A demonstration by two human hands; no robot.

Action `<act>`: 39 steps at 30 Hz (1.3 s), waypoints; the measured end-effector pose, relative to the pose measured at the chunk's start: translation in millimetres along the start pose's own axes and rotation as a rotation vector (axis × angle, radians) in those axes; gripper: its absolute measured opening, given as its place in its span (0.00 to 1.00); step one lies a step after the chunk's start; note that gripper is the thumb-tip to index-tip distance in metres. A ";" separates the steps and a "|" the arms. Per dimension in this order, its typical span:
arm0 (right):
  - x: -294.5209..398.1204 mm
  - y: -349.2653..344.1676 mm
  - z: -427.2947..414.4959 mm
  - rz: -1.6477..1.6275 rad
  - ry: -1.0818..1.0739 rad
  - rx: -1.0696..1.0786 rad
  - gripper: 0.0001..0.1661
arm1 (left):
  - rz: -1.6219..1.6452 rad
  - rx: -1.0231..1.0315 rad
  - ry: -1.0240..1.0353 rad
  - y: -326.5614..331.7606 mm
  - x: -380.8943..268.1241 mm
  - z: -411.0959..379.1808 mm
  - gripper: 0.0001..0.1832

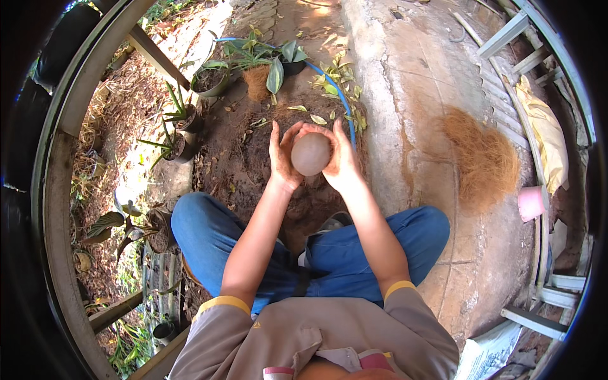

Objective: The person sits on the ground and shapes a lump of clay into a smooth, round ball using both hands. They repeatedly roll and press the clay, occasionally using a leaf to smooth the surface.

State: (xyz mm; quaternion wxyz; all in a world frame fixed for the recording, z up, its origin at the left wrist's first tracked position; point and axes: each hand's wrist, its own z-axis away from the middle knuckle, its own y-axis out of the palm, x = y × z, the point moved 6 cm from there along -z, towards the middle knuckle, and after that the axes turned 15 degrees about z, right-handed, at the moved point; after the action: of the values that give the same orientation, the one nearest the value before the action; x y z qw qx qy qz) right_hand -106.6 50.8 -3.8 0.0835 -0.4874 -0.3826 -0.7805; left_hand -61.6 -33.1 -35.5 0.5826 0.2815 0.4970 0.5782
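A smooth, round grey-brown object [311,154] is held up over the soil before my crossed legs. Whether it is a ball or the base of a small pot, I cannot tell. My left hand [284,159] cups its left side, thumb raised and palm smeared with soil. From the other side my right hand [343,156] curves around it, also dirty. The fingers meet at its far side and are partly hidden. Beneath lies dark bare soil [218,166] strewn with dry leaves and fibres.
Brown coir fibre [484,161] is heaped on the concrete at right, near a pink pot [531,203]. Ahead stand a fibre-wrapped plant [257,83] and a potted plant [210,80], with a blue hose [335,88] curving past. Wooden rails [61,190] border the left.
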 end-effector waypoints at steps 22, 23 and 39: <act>-4.5 -22.1 -6.3 0.106 -0.108 -0.232 0.27 | 0.072 -0.183 -0.007 4.1 13.0 10.7 0.45; -0.6 -17.7 -5.9 0.166 -0.131 -0.177 0.27 | -0.016 -0.156 0.003 5.0 11.2 11.3 0.45; 1.1 -5.8 -6.1 0.286 -0.155 -0.155 0.27 | -0.040 -0.136 -0.065 2.8 10.1 11.1 0.49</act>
State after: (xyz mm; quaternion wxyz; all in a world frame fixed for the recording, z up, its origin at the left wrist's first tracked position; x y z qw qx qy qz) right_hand -114.3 51.0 -7.3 0.1260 -0.6004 -0.2536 -0.7479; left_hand -54.3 -20.3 -31.7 0.6277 0.2498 0.4429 0.5894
